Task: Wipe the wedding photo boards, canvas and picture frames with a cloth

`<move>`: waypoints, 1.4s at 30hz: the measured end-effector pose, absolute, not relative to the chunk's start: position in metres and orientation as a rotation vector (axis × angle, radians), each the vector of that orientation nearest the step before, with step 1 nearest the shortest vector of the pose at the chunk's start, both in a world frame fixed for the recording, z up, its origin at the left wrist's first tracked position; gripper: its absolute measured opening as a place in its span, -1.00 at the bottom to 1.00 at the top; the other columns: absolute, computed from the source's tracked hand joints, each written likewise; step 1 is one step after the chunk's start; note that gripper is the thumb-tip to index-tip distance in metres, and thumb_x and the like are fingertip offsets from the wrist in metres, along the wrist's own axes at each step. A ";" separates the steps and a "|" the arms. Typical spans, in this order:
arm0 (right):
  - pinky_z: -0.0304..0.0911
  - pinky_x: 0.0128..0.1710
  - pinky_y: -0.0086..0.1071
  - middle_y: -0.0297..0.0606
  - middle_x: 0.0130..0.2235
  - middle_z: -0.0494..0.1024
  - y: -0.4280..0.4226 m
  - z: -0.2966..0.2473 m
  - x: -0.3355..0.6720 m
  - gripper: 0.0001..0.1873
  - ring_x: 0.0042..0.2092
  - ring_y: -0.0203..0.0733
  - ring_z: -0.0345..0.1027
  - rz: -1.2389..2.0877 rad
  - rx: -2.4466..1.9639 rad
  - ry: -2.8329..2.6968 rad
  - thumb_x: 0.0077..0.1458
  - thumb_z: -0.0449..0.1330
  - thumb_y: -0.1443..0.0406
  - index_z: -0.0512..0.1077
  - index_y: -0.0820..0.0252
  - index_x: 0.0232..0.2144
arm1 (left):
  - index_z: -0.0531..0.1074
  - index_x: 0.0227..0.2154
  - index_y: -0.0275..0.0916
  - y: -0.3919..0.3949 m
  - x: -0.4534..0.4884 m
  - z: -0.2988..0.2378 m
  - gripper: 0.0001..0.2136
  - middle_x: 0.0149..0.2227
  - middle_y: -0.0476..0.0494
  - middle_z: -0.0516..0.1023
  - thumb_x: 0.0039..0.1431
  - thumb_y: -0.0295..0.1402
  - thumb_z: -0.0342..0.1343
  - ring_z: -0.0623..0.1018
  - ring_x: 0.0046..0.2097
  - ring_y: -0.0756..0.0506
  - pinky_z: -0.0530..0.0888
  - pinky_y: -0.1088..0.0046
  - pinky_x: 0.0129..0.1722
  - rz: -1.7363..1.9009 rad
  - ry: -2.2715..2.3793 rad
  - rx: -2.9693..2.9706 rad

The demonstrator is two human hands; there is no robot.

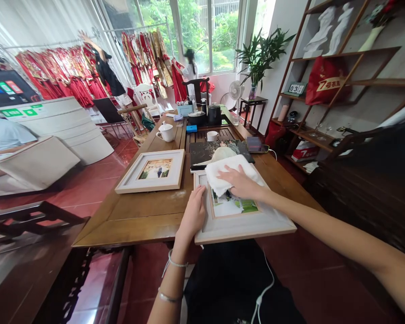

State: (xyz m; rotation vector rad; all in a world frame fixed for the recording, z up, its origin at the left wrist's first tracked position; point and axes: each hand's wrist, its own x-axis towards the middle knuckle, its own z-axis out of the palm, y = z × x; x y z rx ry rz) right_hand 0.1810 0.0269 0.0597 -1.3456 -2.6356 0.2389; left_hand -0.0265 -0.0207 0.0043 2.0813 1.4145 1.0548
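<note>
A white picture frame point(243, 231) with a photo under its mat lies at the table's near edge, partly overhanging it. My left hand point(196, 209) is closed on its left side, fingers along the border. A folded white towel point(218, 167) covers the frame's upper part and some of the photo. Over the towel lies my right hand point(238, 180), fingers spread on top and its near edge curled at the cloth's lower side. Left of this, a second white frame point(128, 177) holds a photo of two people. Just behind the towel is a dark photo album or panel point(199, 153).
Farther back on the wooden table point(148, 220) stand a white lidded cup point(166, 132), a small white cup point(212, 136), a blue box point(191, 128) and a black pot point(214, 114). A cable runs near the right edge. Shelves point(340, 85) stand right; other people are at left and back.
</note>
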 end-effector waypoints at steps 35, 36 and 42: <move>-0.37 0.13 0.44 -0.03 0.22 0.28 0.029 0.060 0.140 -0.39 0.32 0.21 -0.17 0.285 -1.269 -2.530 -0.02 0.04 0.52 0.27 0.25 0.13 | -0.04 0.27 -0.31 -0.031 -0.024 0.023 -0.49 0.29 -0.40 0.06 0.34 -0.18 -0.26 0.09 0.33 -0.19 0.05 0.13 0.31 1.031 1.428 2.081; -0.40 0.15 0.42 -0.03 0.23 0.26 0.030 0.060 0.137 -0.37 0.32 0.18 -0.18 0.292 -1.199 -2.587 -0.03 0.04 0.54 0.25 0.26 0.15 | -0.11 0.29 -0.30 -0.031 -0.025 0.023 -0.45 0.31 -0.40 0.00 0.33 -0.15 -0.25 0.04 0.35 -0.20 0.02 0.11 0.32 1.031 1.423 2.064; -0.52 0.16 0.38 -0.09 0.24 0.26 0.021 0.070 0.147 -0.38 0.32 0.03 -0.12 0.552 -0.903 -2.737 -0.04 0.01 0.57 0.33 0.15 0.10 | -0.23 0.32 -0.32 -0.029 -0.027 0.021 -0.34 0.39 -0.36 -0.30 0.30 -0.04 -0.24 -0.25 0.39 -0.23 -0.15 0.06 0.33 0.971 1.393 2.074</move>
